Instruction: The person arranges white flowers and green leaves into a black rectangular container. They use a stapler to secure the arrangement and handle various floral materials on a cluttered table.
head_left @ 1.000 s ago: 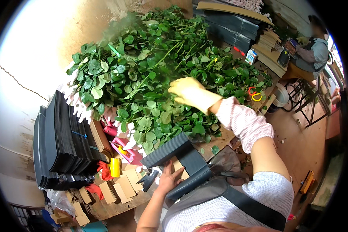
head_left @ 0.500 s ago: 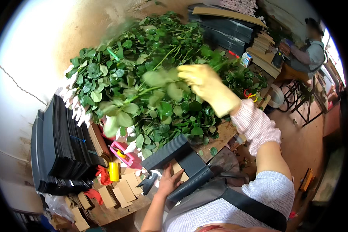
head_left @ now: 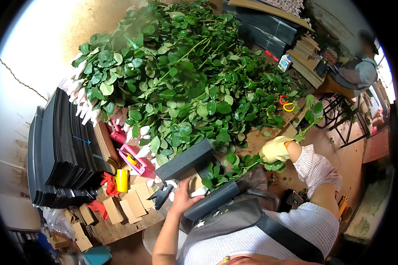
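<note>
My right hand (head_left: 274, 150), in a pale yellow glove, is closed round a green leafy rose stem (head_left: 250, 166). The stem slants down into a black corrugated wrapper (head_left: 188, 160) folded up in front of me. At the stem's lower end, a white-covered flower head (head_left: 200, 191) rests inside the wrapper. Beside that head is my bare left hand (head_left: 184, 197), thumb and fingers apart, lying at the wrapper's end against its tan card liner (head_left: 193, 176). Beyond the wrapper spreads a big heap of leafy rose stems (head_left: 185, 88), with white-covered heads (head_left: 88, 115) along its left edge.
Left stands a stack of black corrugated sheets (head_left: 68, 145). Nearer are a pink tape dispenser (head_left: 139, 164), a yellow roll (head_left: 122, 180), a black stapler-like tool (head_left: 162, 196) and card pieces (head_left: 129, 210). Red-and-yellow scissors (head_left: 286, 104) lie right. A co-worker (head_left: 362, 70) sits far right.
My gloved right hand has come from above the heap down to the right, bringing the rose stem into the wrapper. My left hand has stayed at the wrapper, now beside the flower head.
</note>
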